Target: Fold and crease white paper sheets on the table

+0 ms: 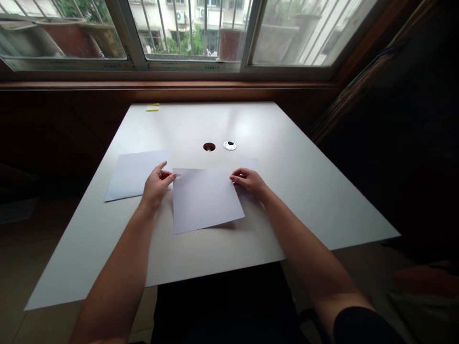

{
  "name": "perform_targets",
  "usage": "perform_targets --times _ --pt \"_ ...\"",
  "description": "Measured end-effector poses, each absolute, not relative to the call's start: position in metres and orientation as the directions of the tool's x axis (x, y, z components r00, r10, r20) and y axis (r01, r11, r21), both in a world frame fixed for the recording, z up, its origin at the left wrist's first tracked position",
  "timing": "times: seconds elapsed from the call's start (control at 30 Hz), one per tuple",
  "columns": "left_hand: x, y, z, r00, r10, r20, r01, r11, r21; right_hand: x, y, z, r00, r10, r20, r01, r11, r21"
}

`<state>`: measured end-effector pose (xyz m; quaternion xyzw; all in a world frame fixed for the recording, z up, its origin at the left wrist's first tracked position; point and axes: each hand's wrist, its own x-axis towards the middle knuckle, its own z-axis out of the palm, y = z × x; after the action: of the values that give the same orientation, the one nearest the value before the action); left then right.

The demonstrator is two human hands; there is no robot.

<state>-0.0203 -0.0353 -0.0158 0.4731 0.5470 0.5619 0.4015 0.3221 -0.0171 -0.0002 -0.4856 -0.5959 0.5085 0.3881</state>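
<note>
A white sheet of paper [206, 200] lies in the middle of the white table [304, 191], slightly skewed. My left hand [157, 185] pinches its far left corner between thumb and fingers. My right hand [249, 182] has its fingers curled on the far right corner of the same sheet. A second white sheet [134, 174] lies flat to the left, partly under my left hand. Another pale paper edge [248, 162] shows just beyond my right hand.
A round cable hole [209, 146] and its loose cap [230, 145] sit beyond the paper. A yellow sticky note pad [152, 108] lies at the far left edge, under the window sill [172, 86]. Dark furniture stands to the right.
</note>
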Motion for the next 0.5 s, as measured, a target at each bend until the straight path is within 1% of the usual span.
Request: perform_targets --times 0.1,0.3,0.4,0.5 --pt "-0.0182 -0.0365 -0.012 -0.226 0.968 0.112 0.035 -0.106 0.994 0.3234 -0.0153 -0.0062 -0.203 0.978 -0.055 0.14 -0.027 -0.99" --pt "-0.0178 -0.0339 -0.0111 -0.277 0.957 0.082 -0.152 -0.129 0.98 0.3215 -0.0131 -0.0062 -0.182 0.973 -0.142 0.019 -0.141 -0.99" --pt "-0.0172 -0.0335 -0.0089 -0.295 0.953 0.064 -0.196 -0.126 0.972 0.3206 -0.013 -0.0032 -0.202 0.961 -0.186 0.008 -0.188 -0.982" --pt "-0.0156 -0.0344 -0.0048 -0.308 0.95 0.058 -0.242 -0.137 0.96 0.321 -0.0127 -0.0012 -0.239 0.947 -0.215 0.046 -0.21 -0.977"
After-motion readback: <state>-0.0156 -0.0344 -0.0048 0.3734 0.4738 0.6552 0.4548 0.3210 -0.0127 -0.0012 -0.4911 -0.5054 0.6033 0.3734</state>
